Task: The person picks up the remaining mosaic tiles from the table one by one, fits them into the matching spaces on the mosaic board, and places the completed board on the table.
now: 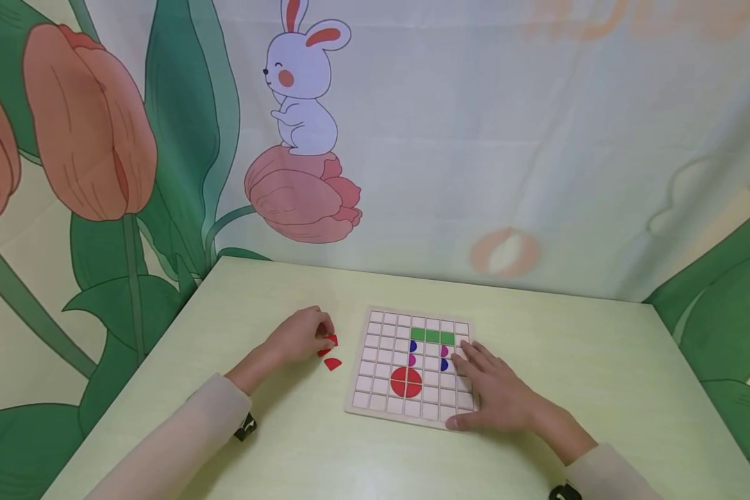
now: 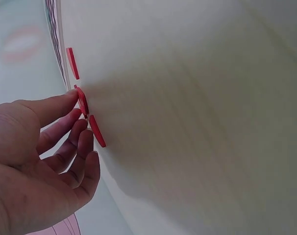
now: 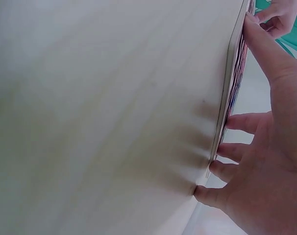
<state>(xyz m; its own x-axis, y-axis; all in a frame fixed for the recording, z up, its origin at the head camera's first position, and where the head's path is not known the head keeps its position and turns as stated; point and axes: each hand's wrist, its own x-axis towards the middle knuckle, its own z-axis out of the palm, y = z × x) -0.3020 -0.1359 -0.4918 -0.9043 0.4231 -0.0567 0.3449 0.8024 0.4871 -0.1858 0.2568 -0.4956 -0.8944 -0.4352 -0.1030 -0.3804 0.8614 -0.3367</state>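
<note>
Beside the board my left hand (image 1: 300,336) pinches a red quarter-circle piece (image 2: 83,103) between thumb and fingertips, low over the table. One loose red quarter-circle piece (image 1: 333,364) lies just in front of those fingers, and another red piece (image 2: 97,131) is right by the fingertips. The square grid board (image 1: 375,403) lies flat, bearing a red circle (image 1: 406,382) made of quarter pieces. Above it are three green squares (image 1: 433,336) in a row and small half-circles (image 1: 444,364) in blue and magenta. My right hand (image 1: 500,392) rests spread on the board's right edge, thumb at the near corner.
The pale table (image 1: 600,375) extends on both sides of the board. Behind its far edge hangs a curtain (image 1: 444,139) printed with tulips and a rabbit. Dark bands (image 1: 246,426) show at both sleeve cuffs.
</note>
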